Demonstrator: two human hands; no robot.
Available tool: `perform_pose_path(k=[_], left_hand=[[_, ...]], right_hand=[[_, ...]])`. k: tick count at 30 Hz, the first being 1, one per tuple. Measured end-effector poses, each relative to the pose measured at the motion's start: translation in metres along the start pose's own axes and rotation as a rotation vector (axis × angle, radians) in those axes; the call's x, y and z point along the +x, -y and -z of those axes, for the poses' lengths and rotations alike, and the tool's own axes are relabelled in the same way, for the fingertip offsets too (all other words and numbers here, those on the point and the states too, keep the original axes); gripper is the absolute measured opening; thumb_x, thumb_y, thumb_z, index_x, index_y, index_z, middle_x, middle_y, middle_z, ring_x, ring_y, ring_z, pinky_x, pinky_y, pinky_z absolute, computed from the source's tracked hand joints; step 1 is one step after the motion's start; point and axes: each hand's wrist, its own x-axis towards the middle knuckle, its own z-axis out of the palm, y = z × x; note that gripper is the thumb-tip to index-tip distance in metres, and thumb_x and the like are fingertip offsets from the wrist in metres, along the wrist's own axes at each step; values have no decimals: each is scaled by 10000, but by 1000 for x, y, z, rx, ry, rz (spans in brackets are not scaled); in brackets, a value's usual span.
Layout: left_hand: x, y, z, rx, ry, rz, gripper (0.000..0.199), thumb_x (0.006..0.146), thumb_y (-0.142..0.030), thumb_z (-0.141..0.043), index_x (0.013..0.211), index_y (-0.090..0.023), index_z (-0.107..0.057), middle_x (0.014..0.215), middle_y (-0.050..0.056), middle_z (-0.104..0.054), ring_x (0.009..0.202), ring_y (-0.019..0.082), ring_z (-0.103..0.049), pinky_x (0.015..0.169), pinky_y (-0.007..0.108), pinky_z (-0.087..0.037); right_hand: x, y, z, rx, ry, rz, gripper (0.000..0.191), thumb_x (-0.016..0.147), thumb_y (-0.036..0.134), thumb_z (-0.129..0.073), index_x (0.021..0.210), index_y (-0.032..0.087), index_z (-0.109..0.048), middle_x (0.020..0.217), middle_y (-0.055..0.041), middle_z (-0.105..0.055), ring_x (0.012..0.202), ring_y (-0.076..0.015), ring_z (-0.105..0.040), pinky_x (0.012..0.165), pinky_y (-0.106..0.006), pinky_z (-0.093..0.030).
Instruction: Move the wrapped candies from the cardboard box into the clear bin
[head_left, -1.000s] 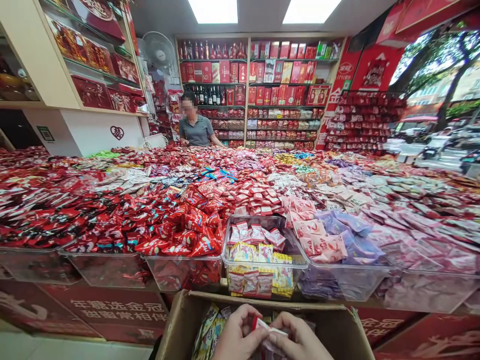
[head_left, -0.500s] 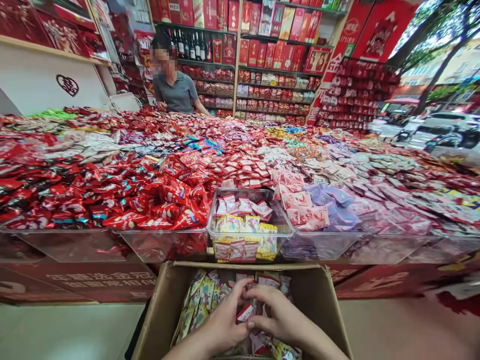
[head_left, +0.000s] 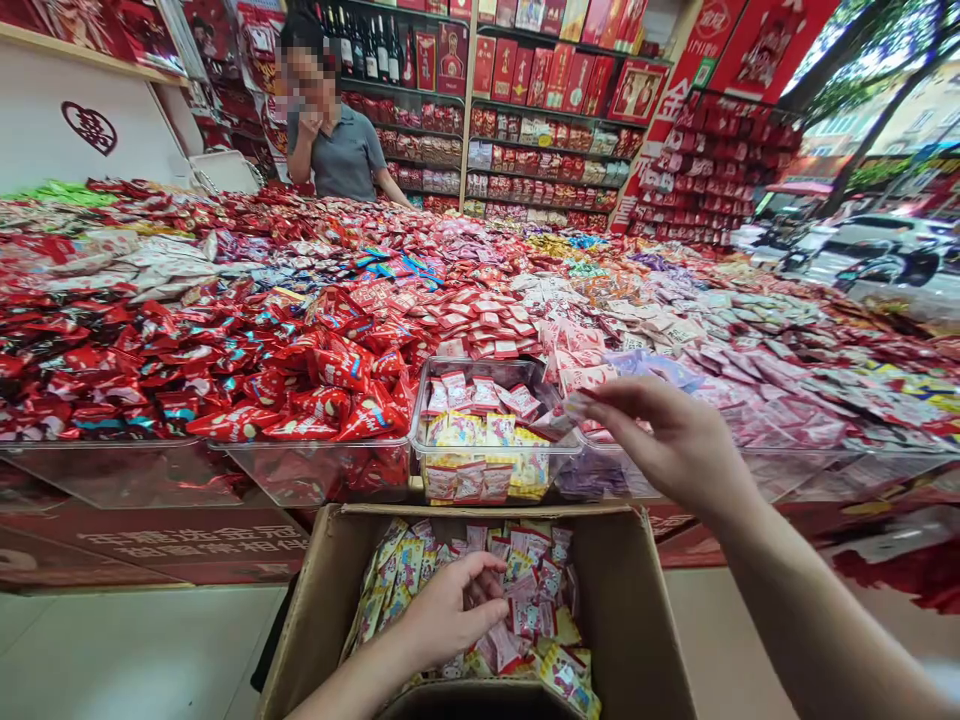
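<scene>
An open cardboard box (head_left: 615,620) holds many small yellow, white and red candy packets (head_left: 532,585). Over the packets on its left side is my left hand (head_left: 454,610), fingers curled with a gap between thumb and fingertips and nothing visible in them. Above the box stands a clear plastic bin (head_left: 495,452) with red-white and yellow packets inside. At the bin's right edge my right hand (head_left: 652,435) pinches a small packet (head_left: 556,420) between thumb and fingertips.
Heaps of red packets (head_left: 330,365) lie left of the bin, pink and purple ones (head_left: 772,400) to the right. Behind the wide display, a person in a grey shirt (head_left: 345,155) stands by shelves of bottles and red boxes. A white car (head_left: 870,240) is outside.
My right hand has left the box and moved up and right to the bin with a packet. My left hand stays over the box, now apart from it. The person behind raised a hand to the face.
</scene>
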Motion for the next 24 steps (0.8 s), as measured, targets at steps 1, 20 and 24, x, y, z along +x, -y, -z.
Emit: perform_pose_path(k=[1, 20, 24], left_hand=[[0, 1, 0, 18, 1, 2, 304, 706, -231, -529, 999, -153, -504, 790, 12, -554, 707, 133, -500, 664, 244, -406], [4, 19, 0, 280, -55, 5, 258, 719, -248, -482, 951, -159, -552, 770, 20, -596, 712, 153, -544, 651, 229, -420], [4, 20, 1, 334, -57, -4, 260, 724, -264, -483, 957, -174, -557, 786, 17, -605, 719, 155, -544, 655, 229, -414]], right_hand=[[11, -2, 0, -67, 73, 18, 120, 768, 227, -506, 858, 186, -575, 793, -28, -620, 709, -143, -561, 639, -241, -409], [78, -25, -64, -297, 1330, -167, 197, 616, 138, -520, 764, 133, -650, 616, -10, -628, 491, -89, -515, 436, -161, -351], [78, -26, -73, -294, 1395, -250, 172, 627, 260, -594, 724, 132, -654, 609, -24, -638, 503, -116, -554, 458, -190, -393]])
